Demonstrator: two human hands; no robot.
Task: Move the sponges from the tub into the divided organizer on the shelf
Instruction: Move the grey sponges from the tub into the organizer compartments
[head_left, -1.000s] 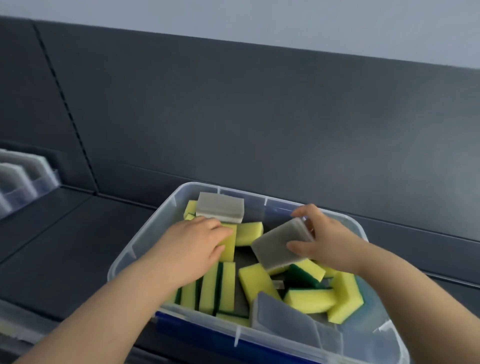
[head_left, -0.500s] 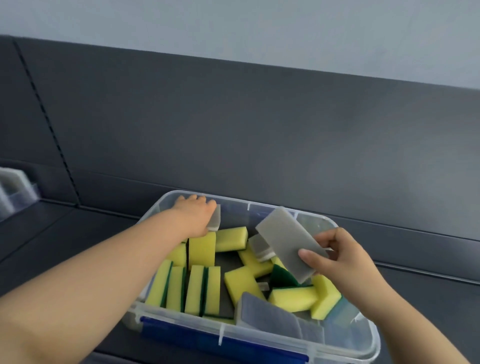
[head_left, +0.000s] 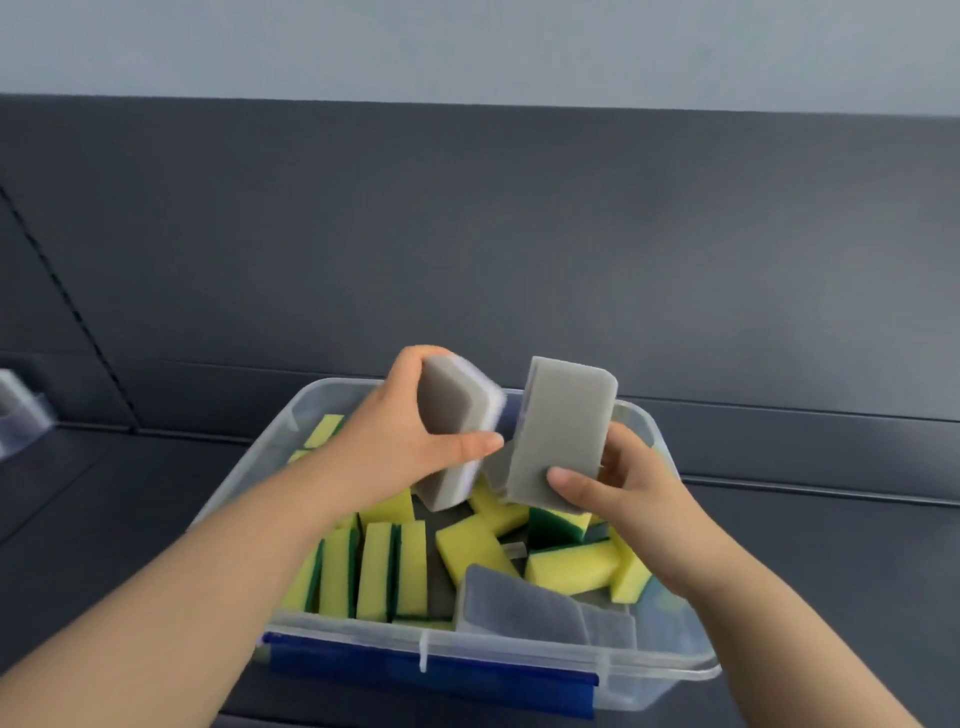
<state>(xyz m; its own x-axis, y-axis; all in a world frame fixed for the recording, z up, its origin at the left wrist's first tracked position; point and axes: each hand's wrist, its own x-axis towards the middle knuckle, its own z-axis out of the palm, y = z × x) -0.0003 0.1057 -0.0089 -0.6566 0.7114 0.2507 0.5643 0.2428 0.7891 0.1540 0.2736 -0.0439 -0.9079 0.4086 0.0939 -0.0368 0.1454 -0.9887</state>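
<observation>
The left hand (head_left: 400, 441) has now lifted a grey sponge (head_left: 452, 431) from the tub (head_left: 249, 467), fingers curled round it, beside the second grey sponge (head_left: 561, 431) the right hand (head_left: 634, 499) grips upright, so both look ready to go. The organizer (head_left: 18, 410) sits at nine o'clock, barely in view, and only bare shelf (head_left: 104, 499) lies between. Yellow sponges (head_left: 379, 571) remain in the tub at six.

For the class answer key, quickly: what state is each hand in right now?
Left hand: closed, holding a grey sponge.
Right hand: closed, holding a second grey sponge.
</observation>
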